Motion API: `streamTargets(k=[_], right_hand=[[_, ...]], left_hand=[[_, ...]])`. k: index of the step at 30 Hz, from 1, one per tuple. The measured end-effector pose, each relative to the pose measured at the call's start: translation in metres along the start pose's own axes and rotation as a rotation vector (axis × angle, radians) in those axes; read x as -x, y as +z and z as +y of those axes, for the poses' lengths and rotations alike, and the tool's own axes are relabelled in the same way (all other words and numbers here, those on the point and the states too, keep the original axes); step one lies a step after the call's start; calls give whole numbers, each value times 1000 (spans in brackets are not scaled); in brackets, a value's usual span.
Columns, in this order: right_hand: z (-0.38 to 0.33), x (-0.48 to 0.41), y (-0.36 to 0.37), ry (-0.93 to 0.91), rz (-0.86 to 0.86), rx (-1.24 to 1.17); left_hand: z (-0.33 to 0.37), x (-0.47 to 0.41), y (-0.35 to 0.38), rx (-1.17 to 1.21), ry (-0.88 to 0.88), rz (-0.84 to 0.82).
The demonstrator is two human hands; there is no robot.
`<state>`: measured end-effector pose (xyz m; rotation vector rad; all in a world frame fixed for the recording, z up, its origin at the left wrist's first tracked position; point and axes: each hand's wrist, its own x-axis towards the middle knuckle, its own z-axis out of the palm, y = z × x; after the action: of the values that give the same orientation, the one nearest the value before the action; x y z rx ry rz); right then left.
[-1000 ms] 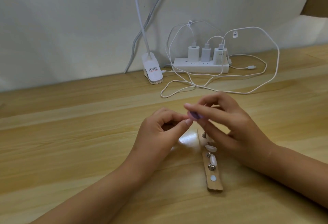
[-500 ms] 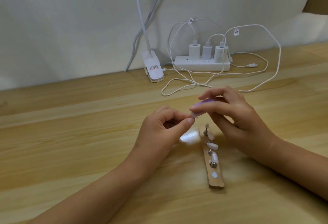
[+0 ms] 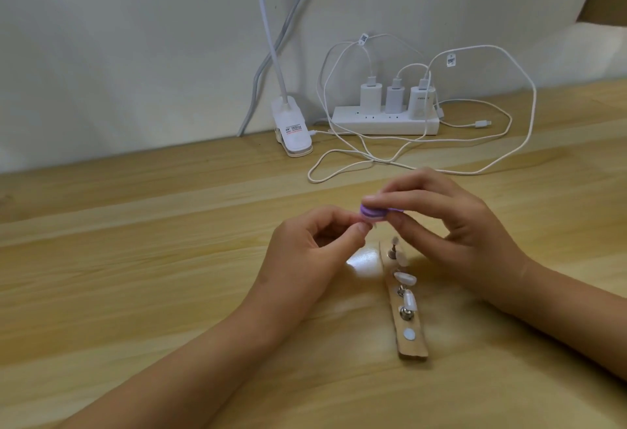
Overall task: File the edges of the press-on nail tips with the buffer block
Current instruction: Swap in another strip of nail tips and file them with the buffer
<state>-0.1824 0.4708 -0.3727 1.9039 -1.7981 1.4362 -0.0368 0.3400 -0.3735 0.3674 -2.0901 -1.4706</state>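
Pale wooden boards made up the desk (image 3: pixel 135 293), and both forearms reached in over its near edge, one from the lower left and one from the right. Between them, close to the right wrist, a cardboard strip (image 3: pixel 414 349) lay running near to far. It carried small metal stands, and spare nail tips (image 3: pixel 405 278) sat on some of them.

Just past the strip's far end the hands met above the wood. The left hand (image 3: pixel 305 255) was curled, with thumb and forefinger pinching a small pale press-on nail tip (image 3: pixel 471 225), which the fingertips mostly hid. The right hand (image 3: pixel 451 231) gripped the purple buffer block (image 3: pixel 475 213) between forefinger on top and thumb beneath, its other fingers loosely bent. The block's left end lay against the pinched tip.

A broad stretch of wood ran to the left of the left arm. On the far side, only a narrow band separated the right hand from loops of white cable (image 3: pixel 339 163).

Farther back, a white power strip (image 3: pixel 383 123) with three chargers sat against the white wall (image 3: pixel 135 38). A white lamp clip (image 3: pixel 293 136) stood just left of it.
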Motion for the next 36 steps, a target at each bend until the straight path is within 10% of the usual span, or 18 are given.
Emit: streamTargets(k=[22, 27, 36], right_hand=[[10, -3, -8, -36, -8, 165], [6, -2, -9, 278, 142, -253], [-8, 0, 6, 144, 18, -269]], left_hand=[[-1, 0, 0, 46, -60, -1], [-4, -2, -2, 64, -9, 11], [-6, -3, -1, 58, 62, 23]])
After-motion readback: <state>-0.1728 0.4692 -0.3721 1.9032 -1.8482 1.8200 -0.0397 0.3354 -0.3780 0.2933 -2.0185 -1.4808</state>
